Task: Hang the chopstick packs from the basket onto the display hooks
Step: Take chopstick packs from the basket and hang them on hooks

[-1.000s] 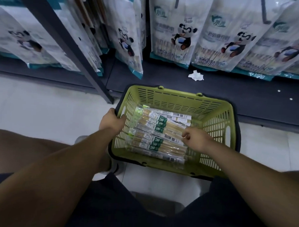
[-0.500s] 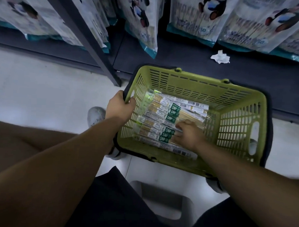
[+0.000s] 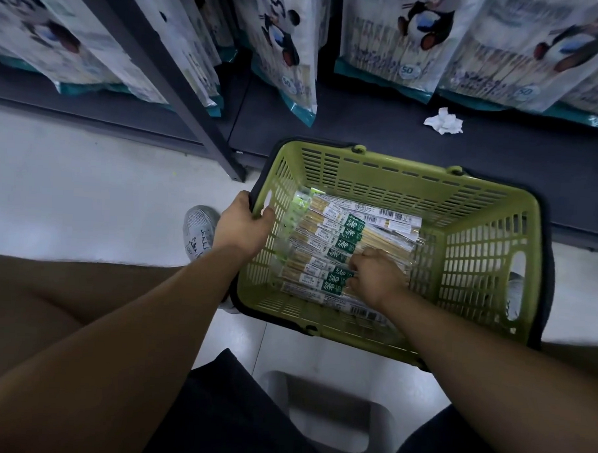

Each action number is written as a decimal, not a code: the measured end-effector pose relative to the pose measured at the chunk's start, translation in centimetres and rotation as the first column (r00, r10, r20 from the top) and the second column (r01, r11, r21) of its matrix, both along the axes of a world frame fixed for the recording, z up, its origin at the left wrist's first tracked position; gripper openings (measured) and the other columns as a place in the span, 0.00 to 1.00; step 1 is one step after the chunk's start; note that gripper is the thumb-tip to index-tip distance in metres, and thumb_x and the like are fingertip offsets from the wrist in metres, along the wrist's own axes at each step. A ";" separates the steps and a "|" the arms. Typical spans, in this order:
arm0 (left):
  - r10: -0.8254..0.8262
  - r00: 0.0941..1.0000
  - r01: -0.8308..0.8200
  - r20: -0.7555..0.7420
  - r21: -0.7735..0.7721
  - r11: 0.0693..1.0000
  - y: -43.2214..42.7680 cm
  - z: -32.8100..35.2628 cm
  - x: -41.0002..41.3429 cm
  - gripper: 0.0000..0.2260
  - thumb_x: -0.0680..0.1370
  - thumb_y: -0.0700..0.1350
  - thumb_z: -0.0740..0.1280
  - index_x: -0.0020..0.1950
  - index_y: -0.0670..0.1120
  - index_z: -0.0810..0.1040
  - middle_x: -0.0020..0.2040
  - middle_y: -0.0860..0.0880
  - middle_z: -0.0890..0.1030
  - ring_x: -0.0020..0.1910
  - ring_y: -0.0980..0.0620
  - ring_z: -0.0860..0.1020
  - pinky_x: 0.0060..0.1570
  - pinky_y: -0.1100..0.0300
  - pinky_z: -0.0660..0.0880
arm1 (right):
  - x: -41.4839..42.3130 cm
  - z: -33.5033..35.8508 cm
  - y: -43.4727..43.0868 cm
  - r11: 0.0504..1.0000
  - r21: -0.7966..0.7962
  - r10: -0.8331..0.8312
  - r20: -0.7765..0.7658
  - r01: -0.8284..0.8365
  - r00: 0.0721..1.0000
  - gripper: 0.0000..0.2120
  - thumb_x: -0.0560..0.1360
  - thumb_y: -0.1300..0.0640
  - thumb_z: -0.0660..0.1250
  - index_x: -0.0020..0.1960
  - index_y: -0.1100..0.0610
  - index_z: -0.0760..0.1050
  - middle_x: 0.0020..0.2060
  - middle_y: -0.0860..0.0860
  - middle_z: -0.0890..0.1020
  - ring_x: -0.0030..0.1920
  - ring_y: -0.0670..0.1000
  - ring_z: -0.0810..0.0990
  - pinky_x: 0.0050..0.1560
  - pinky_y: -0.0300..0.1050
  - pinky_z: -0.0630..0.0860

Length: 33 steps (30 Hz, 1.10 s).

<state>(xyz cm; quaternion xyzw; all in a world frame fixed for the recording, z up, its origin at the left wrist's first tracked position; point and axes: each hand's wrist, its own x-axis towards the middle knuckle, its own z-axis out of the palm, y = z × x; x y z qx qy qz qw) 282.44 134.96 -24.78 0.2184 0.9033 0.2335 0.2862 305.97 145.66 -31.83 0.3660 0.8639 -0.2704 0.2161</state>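
Having slid inward across the basket [image 3: 405, 183], the right hand [image 3: 379, 281] is curling its fingers [image 3: 359, 265] onto the chopstick packs [image 3: 341, 235] lying stacked inside it, grip unclear, while the left hand [image 3: 244, 225] is clutching the basket's left rim.

Pale tiled floor [image 3: 86, 200] bearing green basket [image 3: 378, 175]; adjoining dark shelf base [image 3: 363, 126] carrying crumpled white paper [image 3: 444, 121].

Pale floor [image 3: 86, 189], dk metal shelving [image 3: 363, 136], dim light

chopstick packs [image 3: 345, 242] in basket [image 3: 395, 175], basket before shelf [image 3: 363, 133], tissue [image 3: 444, 121] on shelf
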 end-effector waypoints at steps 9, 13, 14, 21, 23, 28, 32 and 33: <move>-0.006 0.997 0.007 0.077 -0.020 1.000 0.0 0.7 -0.2 0.10 0.79 0.52 0.65 0.57 0.51 0.70 0.45 0.50 0.81 0.42 0.49 0.80 0.36 0.57 0.73 | 0.2 -0.1 0.8 0.996 -0.085 0.023 -0.014 -0.024 1.000 0.12 0.77 0.49 0.72 0.59 0.51 0.79 0.53 0.50 0.77 0.52 0.51 0.73 0.47 0.45 0.69; -0.045 0.982 0.052 -0.184 0.035 0.998 -0.1 1.8 0.5 0.21 0.78 0.48 0.68 0.69 0.44 0.69 0.64 0.43 0.75 0.60 0.41 0.76 0.60 0.46 0.75 | 0.3 1.1 2.7 0.982 -0.153 -0.125 -0.108 0.107 0.986 0.09 0.80 0.51 0.69 0.58 0.52 0.80 0.47 0.48 0.79 0.44 0.49 0.76 0.41 0.43 0.70; -0.087 0.929 0.107 -0.360 0.036 0.994 -0.1 2.3 0.9 0.21 0.78 0.47 0.69 0.68 0.43 0.70 0.64 0.42 0.74 0.60 0.42 0.75 0.59 0.47 0.73 | 0.2 1.6 3.4 0.975 -0.174 -0.161 -0.124 0.139 0.979 0.06 0.80 0.52 0.68 0.54 0.53 0.81 0.42 0.47 0.78 0.40 0.49 0.76 0.37 0.42 0.68; -0.205 0.974 0.206 0.101 -0.006 0.978 1.9 4.3 4.5 0.10 0.81 0.50 0.65 0.44 0.46 0.78 0.38 0.47 0.83 0.39 0.42 0.83 0.39 0.54 0.80 | -2.6 7.0 4.3 0.862 -0.447 -0.375 -0.248 0.238 0.893 0.11 0.80 0.50 0.69 0.46 0.58 0.81 0.37 0.57 0.80 0.38 0.56 0.77 0.39 0.44 0.67; 0.011 0.883 -0.012 0.470 -0.001 1.000 2.1 4.3 5.7 0.14 0.81 0.54 0.68 0.47 0.44 0.82 0.45 0.42 0.87 0.46 0.41 0.86 0.50 0.46 0.84 | -3.4 8.1 3.4 0.842 -0.492 -0.375 -0.245 0.219 0.894 0.10 0.80 0.49 0.69 0.44 0.54 0.80 0.36 0.55 0.81 0.38 0.53 0.77 0.39 0.44 0.68; 0.184 0.581 -0.423 0.793 0.102 0.900 1.8 2.9 7.1 0.14 0.83 0.47 0.67 0.65 0.40 0.78 0.58 0.39 0.84 0.50 0.43 0.84 0.43 0.51 0.82 | -4.1 7.9 1.2 0.818 -0.537 -0.385 -0.248 0.204 0.889 0.14 0.80 0.52 0.70 0.36 0.50 0.75 0.28 0.43 0.76 0.28 0.41 0.72 0.30 0.39 0.65; 0.248 0.628 -0.464 0.738 0.099 0.881 1.7 2.4 7.0 0.10 0.85 0.45 0.64 0.63 0.42 0.78 0.58 0.38 0.83 0.50 0.39 0.82 0.53 0.37 0.80 | -4.0 7.4 0.7 0.832 -0.541 -0.312 -0.277 0.121 0.909 0.17 0.78 0.47 0.72 0.34 0.53 0.77 0.23 0.41 0.75 0.24 0.39 0.70 0.30 0.37 0.65; 0.261 0.668 -0.452 0.697 0.101 0.887 1.8 2.5 6.7 0.09 0.85 0.46 0.64 0.62 0.43 0.78 0.56 0.39 0.84 0.50 0.40 0.82 0.53 0.36 0.80 | -3.8 7.1 0.9 0.836 -0.535 -0.301 -0.259 0.124 0.918 0.17 0.78 0.43 0.71 0.38 0.54 0.80 0.27 0.43 0.78 0.27 0.41 0.74 0.32 0.40 0.69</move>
